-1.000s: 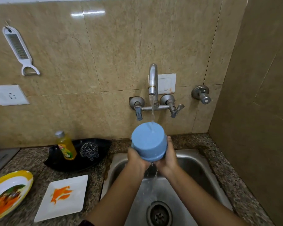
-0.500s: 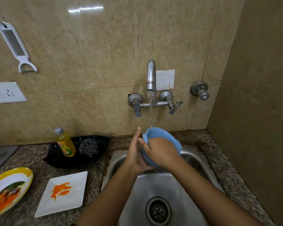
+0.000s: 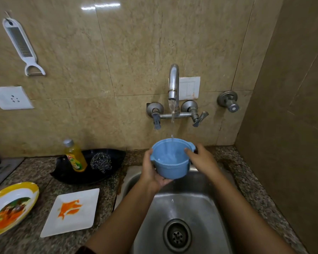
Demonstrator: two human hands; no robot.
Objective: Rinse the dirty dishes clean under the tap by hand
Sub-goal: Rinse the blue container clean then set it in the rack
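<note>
Left hand [image 3: 152, 171] cups the base and left wall of the small blue plastic bowl with two lug handles [image 3: 170, 164], fingers curled beneath it. Right hand [image 3: 202, 158] grips the right rim by the lug, one fingertip hooked over the edge.

Change: a second ago the bowl was inverted, the stream striking its base. At the half-second mark it was tilted, with the right hand across its mouth. Now it is mouth-up over the sink, below the curved chrome wall tap [image 3: 173, 83], and water runs into the cavity. Judgement: outside done, inside rinse in progress; two soiled plates wait.

Materials, by size:
- speckled granite counter [image 3: 35, 171], rough-grained;
- brushed stainless steel sink [image 3: 191, 202], wet, drain slotted;
- glossy black oval tray [image 3: 117, 154];
- yellow-rimmed round plate [image 3: 34, 188], orange residue;
- white square glazed plate [image 3: 81, 217], orange smear;
- yellow liquid-soap bottle [image 3: 75, 156], upright on the tray;
- coiled steel-wool scrubber [image 3: 101, 162] beside it.
</note>
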